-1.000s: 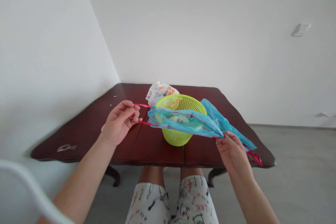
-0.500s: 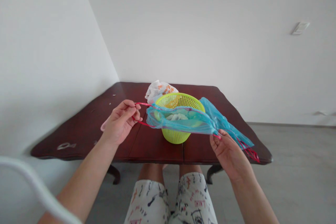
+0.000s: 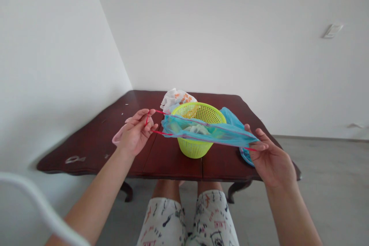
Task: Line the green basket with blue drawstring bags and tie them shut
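A thin blue plastic bag (image 3: 213, 132) with red drawstrings is stretched sideways in front of a yellow-green mesh basket (image 3: 194, 148). My left hand (image 3: 137, 132) pinches the red drawstring (image 3: 161, 112), which loops round its fingers at the bag's left end. At the right end, my right hand (image 3: 272, 157) has its fingers round the bag's edge and red string. Pale crumpled material (image 3: 197, 129) shows through the bag, over the basket. More blue plastic (image 3: 230, 117) lies on the table behind, partly hidden by the bag.
The dark red wooden table (image 3: 86, 142) has wavy edges. Behind the basket sits a crumpled white bag with orange print (image 3: 175, 98). A pink item (image 3: 118, 137) lies behind my left hand. A white cord (image 3: 37, 203) crosses the lower left.
My right hand has moved right and turned more palm-up, drawing the bag's right end out longer. The red strings at the table's right corner are now hidden. My left hand has barely moved.
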`<state>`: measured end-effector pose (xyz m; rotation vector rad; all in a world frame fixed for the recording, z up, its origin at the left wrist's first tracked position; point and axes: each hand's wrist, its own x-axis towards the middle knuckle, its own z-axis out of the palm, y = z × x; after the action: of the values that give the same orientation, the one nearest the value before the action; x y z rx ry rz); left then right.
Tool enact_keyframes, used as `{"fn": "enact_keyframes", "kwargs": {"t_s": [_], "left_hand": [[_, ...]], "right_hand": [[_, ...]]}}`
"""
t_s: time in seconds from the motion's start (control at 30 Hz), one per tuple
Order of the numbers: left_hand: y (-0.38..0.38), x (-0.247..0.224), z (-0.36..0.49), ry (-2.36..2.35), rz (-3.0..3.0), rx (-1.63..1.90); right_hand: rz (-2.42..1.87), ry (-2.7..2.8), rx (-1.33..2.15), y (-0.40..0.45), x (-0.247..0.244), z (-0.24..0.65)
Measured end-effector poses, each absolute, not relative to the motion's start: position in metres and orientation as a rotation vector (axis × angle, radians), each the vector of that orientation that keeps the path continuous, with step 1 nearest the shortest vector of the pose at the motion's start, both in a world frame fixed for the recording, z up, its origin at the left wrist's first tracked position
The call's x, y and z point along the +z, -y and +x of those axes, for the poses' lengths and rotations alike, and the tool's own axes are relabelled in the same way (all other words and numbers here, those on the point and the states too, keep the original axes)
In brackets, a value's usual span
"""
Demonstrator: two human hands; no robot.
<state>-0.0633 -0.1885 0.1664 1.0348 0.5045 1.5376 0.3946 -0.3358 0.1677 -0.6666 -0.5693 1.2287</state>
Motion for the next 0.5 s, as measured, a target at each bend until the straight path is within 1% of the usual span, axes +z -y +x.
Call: {"fn": "enact_keyframes", "kwargs": {"t_s": [0.17,0.3,0.5], "left_hand": [[0.179,0.154,-0.05,-0.468,0.957,1.602],[0.176,0.15,-0.036,-0.453,1.003,1.629],[0.176,0.156,-0.02,-0.464,1.1,1.722]], "right_hand": [[-0.688,0.553,1.316,0.339,0.177,0.374],[-0.851,0.644,1.407,0.344,0.177,0.365],[-1.043,0.849,1.397,0.351,0.169,0.366]]}}
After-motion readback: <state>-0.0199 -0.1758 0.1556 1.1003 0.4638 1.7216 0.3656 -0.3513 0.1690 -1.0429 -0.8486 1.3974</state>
